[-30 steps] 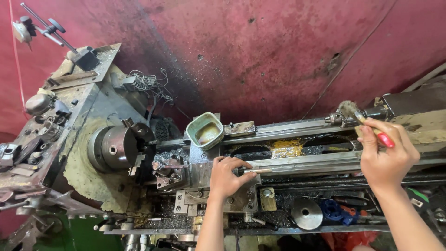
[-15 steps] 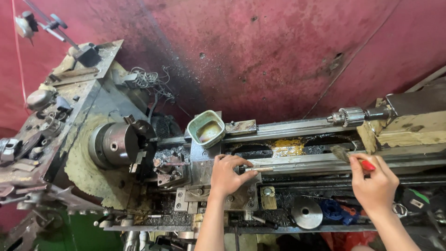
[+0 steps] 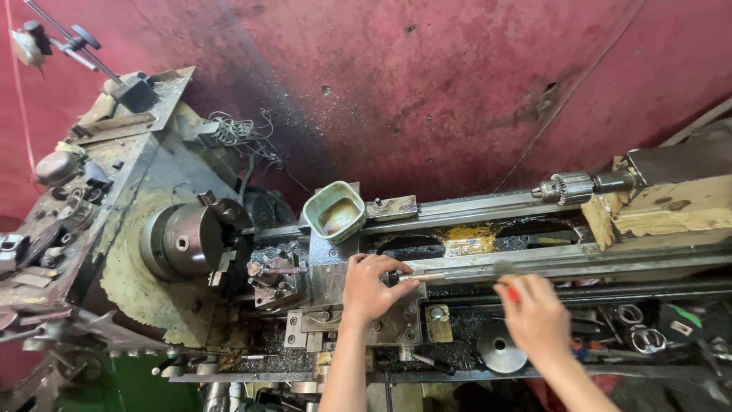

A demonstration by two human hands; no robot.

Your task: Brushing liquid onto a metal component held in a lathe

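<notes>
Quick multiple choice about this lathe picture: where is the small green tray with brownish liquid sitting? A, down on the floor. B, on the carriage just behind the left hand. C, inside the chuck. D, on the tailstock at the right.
B: the green tray sits on top of the carriage, just beyond the left hand, between the chuck and the drill chuck on the tailstock.

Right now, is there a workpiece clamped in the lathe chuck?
No. The chuck shows only its bare face and open centre bore, with nothing held in its jaws.
</notes>
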